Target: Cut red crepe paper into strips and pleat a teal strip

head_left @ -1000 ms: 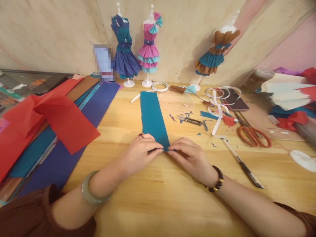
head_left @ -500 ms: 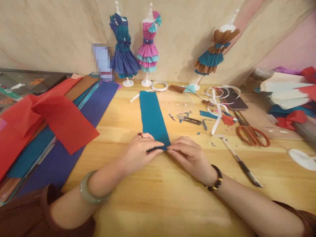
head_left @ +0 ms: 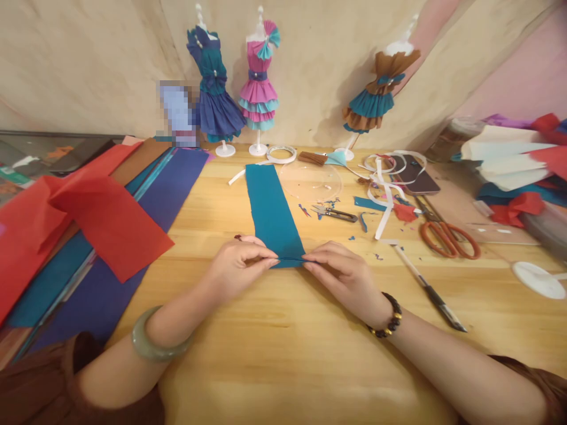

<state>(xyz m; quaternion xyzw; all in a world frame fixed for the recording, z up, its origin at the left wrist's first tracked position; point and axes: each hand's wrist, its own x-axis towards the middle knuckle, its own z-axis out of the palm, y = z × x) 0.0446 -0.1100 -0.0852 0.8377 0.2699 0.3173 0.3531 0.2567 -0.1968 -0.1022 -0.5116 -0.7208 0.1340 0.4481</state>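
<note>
A long teal paper strip point(head_left: 271, 208) lies flat on the wooden table point(head_left: 283, 348), running away from me. My left hand point(head_left: 239, 267) pinches the near end of the strip on its left side. My right hand point(head_left: 340, 273) pinches the same end on its right side. Between the two hands the near edge is folded over into a narrow pleat. Both hands are closed on the paper, fingertips almost meeting.
Red point(head_left: 101, 218), purple point(head_left: 146, 236) and teal sheets lie at the left. Three small mannequins in paper dresses point(head_left: 259, 82) stand at the back. Thread snips point(head_left: 334, 212), a craft knife point(head_left: 425, 286), orange scissors point(head_left: 447, 236), a phone point(head_left: 416, 177), tape rolls and white strips lie to the right.
Both hands have shifted slightly and folded the strip's near edge over; the fold now shows as a thin line between the fingertips. The view has drifted a little to the right.
</note>
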